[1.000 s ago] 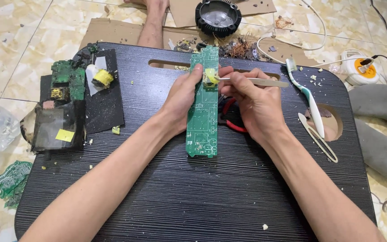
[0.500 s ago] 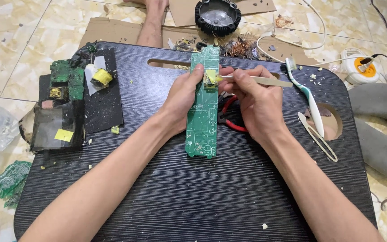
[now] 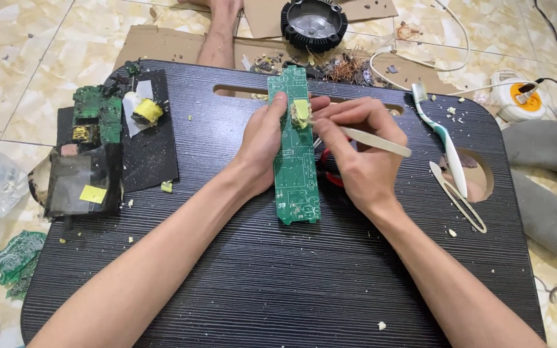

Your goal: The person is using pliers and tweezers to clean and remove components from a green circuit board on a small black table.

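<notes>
Both hands (image 3: 262, 145) (image 3: 359, 161) close together, fingers curled

yellow square label (image 3: 92, 193) on dark block (table's left edge)

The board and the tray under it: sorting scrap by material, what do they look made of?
Board: looks like rigid glossy green laminate, with pale printed marks and a yellow-wrapped part on it. Tray: probably wood or plastic, matt black, with fine ridges across it.

Two hands (image 3: 262, 145), one circuit board (image 3: 296, 171), two tweezers (image 3: 375, 140).
</notes>
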